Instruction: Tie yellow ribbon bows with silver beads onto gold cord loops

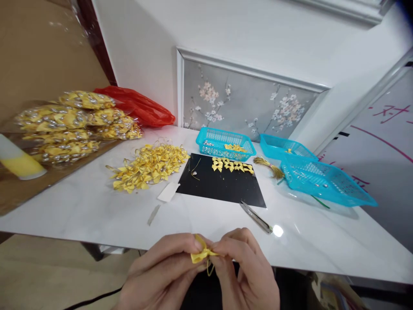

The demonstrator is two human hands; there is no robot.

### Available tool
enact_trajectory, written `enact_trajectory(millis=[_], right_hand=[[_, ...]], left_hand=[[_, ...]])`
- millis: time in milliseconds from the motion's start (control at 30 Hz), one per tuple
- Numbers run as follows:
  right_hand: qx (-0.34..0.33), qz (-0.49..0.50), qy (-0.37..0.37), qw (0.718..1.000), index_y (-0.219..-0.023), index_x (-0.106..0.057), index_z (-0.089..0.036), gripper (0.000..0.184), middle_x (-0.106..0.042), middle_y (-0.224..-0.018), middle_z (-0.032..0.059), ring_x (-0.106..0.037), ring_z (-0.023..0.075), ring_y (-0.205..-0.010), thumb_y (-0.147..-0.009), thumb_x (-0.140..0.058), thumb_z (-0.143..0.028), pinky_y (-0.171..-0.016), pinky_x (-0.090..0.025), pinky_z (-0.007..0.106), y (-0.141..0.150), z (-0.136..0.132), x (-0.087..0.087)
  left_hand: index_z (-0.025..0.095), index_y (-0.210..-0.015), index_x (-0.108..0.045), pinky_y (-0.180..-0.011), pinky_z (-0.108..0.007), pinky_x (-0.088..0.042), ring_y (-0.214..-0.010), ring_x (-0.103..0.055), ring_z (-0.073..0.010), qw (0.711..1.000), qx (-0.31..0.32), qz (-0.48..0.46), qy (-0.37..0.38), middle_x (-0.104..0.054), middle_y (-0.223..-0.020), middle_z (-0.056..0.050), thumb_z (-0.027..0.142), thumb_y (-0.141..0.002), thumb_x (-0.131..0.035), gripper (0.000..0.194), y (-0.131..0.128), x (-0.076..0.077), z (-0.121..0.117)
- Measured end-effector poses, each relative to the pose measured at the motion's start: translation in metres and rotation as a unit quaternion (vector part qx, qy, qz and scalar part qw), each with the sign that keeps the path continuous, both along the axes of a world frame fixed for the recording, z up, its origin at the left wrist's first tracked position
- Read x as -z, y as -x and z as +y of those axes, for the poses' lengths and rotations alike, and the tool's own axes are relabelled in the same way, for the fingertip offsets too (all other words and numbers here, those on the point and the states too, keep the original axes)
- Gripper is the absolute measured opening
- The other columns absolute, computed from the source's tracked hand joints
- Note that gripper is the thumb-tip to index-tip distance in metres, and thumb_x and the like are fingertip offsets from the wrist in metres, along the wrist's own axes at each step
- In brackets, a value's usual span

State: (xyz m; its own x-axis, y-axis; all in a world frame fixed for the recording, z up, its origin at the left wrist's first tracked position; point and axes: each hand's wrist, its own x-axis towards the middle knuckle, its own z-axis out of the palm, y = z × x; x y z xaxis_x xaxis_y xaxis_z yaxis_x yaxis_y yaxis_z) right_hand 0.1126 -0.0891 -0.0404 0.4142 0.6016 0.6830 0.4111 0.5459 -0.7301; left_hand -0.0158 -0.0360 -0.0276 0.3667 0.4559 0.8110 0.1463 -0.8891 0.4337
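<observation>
A small yellow ribbon bow [200, 255] with a thin looped cord hanging below it is pinched between both hands, just in front of the table edge. My left hand [164, 267] grips the bow's left side with thumb and fingertips. My right hand [245, 267] pinches its right side and the cord near the knot. Beyond them lies a black mat [222, 185], with several yellow bows [227, 164] in rows along its far edge. A loose cord with a small silvery bead [194, 173] rests on the mat's left part.
A heap of yellow bows [151, 165] lies left of the mat, with stacked bags of bows [54, 118] farther left. Blue baskets [325, 183] stand at the back and right. A cutter knife [256, 216], a white card [168, 192] and a cord bundle [271, 167] lie nearby.
</observation>
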Motion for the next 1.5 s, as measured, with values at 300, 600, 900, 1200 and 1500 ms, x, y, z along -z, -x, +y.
enact_trajectory(millis=[300,600,900,1200,1500], right_hand=[[-0.037,-0.036,-0.071,0.996,-0.102,-0.069,-0.027,0.029,-0.059,-0.076,0.0012,-0.062,0.0135,-0.064,-0.087,-0.06,-0.003,-0.051,-0.053,0.024,-0.005,0.003,-0.001],[-0.026,-0.026,-0.04,0.999,-0.093,-0.068,-0.025,0.032,-0.061,-0.074,-0.0002,-0.065,0.0154,-0.067,-0.078,-0.066,0.004,-0.048,-0.051,0.024,-0.01,0.001,0.014],[0.07,-0.112,-0.01,0.991,-0.095,-0.065,-0.02,0.021,-0.065,-0.074,0.0011,-0.063,0.0122,-0.062,-0.085,-0.061,-0.002,-0.056,-0.051,0.021,-0.005,-0.005,-0.005],[0.111,-0.121,0.084,0.983,-0.083,-0.057,-0.024,0.011,-0.06,-0.066,-0.0063,-0.054,0.0092,-0.057,-0.087,-0.064,-0.017,-0.058,-0.043,0.018,-0.006,-0.008,-0.007],[-0.185,0.109,0.272,0.938,-0.085,-0.063,-0.02,0.018,-0.054,-0.064,-0.0038,-0.049,0.0096,-0.061,-0.088,-0.062,-0.038,-0.058,-0.041,0.019,-0.041,0.01,-0.015]], left_hand=[[0.027,-0.105,-0.066,-0.074,-0.019,-0.064,-0.08,-0.075,-0.0152,0.999,-0.013,0.037,-0.004,-0.077,-0.095,0.001,0.004,-0.084,-0.06,0.032,0.011,0.009,-0.004],[0.03,-0.119,-0.061,-0.082,-0.019,-0.062,-0.091,-0.075,-0.0165,0.998,0.0,0.055,0.011,-0.075,-0.11,0.0,0.002,-0.083,-0.06,0.046,0.025,0.02,-0.004],[0.017,-0.103,-0.068,-0.086,-0.012,-0.057,-0.088,-0.074,-0.0111,0.998,0.021,0.05,-0.016,-0.075,-0.098,-0.004,0.001,-0.086,-0.059,0.025,0.008,0.002,0.004],[0.016,-0.087,-0.073,-0.077,-0.01,-0.056,-0.078,-0.074,-0.011,0.999,0.028,-0.002,0.027,-0.075,-0.09,-0.005,-0.001,-0.081,-0.063,0.022,-0.002,0.007,0.013],[0.029,-0.076,-0.08,-0.065,-0.01,-0.054,-0.072,-0.071,-0.0104,0.908,0.144,-0.057,0.39,-0.074,-0.083,0.003,0.007,-0.074,-0.074,0.023,-0.002,0.004,0.011]])
